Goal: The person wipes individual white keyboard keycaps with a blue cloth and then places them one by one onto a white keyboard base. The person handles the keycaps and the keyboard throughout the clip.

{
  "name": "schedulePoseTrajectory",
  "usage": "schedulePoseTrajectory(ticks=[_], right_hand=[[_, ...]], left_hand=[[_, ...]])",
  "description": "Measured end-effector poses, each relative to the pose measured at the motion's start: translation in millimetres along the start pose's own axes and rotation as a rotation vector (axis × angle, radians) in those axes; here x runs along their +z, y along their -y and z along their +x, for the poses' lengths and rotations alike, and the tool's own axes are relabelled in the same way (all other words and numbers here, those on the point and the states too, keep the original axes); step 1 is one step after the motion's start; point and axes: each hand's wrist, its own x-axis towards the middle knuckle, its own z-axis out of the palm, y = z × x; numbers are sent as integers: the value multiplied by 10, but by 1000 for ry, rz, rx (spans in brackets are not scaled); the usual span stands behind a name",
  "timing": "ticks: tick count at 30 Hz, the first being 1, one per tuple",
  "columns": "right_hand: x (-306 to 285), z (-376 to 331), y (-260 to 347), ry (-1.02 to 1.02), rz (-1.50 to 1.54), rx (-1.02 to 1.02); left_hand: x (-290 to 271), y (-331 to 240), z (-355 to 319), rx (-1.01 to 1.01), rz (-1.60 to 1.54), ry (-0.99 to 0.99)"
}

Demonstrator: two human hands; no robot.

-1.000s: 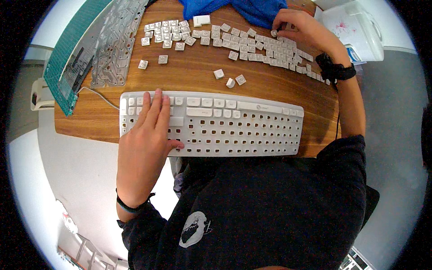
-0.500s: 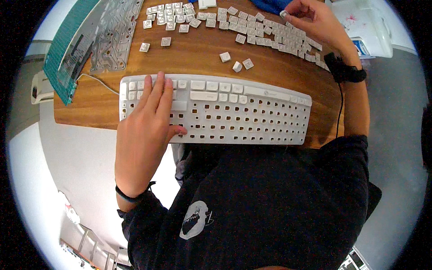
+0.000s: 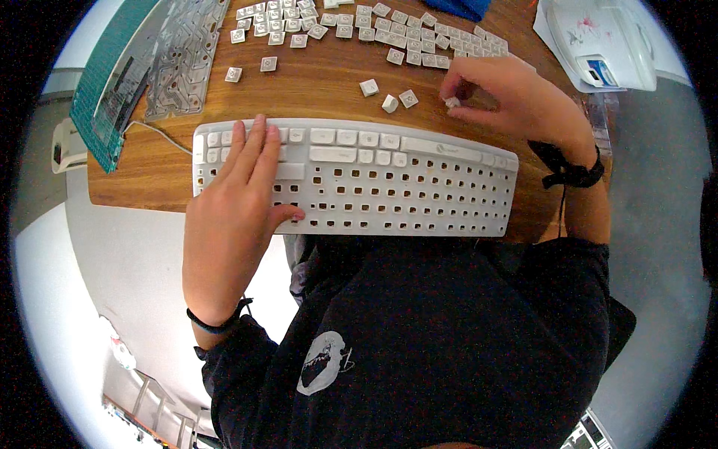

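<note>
A white keyboard (image 3: 359,191) lies along the near edge of the wooden table, with many bare key sockets showing. Keycaps sit on parts of its two far rows. My left hand (image 3: 235,176) rests flat over its left part, fingers stretched out and thumb apart. Above the table, beyond the keyboard's right half, my right hand (image 3: 508,97) pinches a small white keycap (image 3: 452,102) between thumb and fingers. Three loose keycaps (image 3: 390,103) lie just left of it. Behind the hand spreads a field of white keycaps (image 3: 407,37), partly hidden by it.
Another cluster of keycaps (image 3: 277,19) lies at the far left of the table (image 3: 314,82). A clear circuit sheet (image 3: 183,63) and a green mat (image 3: 112,97) are at the left edge. A blue cloth (image 3: 460,7) and a white plastic container (image 3: 598,37) stand at the far right.
My right hand has come nearer and slightly left, from the far edge of the keycaps toward the keyboard, carrying the keycap. My left hand stays on the keyboard.
</note>
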Motion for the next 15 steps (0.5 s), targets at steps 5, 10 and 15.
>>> schedulePoseTrajectory(ticks=[5, 10, 15], right_hand=[[52, -40, 121, -45, 9, -57], [13, -58, 153, 16, 62, -2], [3, -50, 129, 20, 61, -14]], left_hand=[[-18, -20, 11, -16, 17, 11], [-15, -19, 1, -14, 1, 9], [-38, -34, 9, -20, 20, 19]])
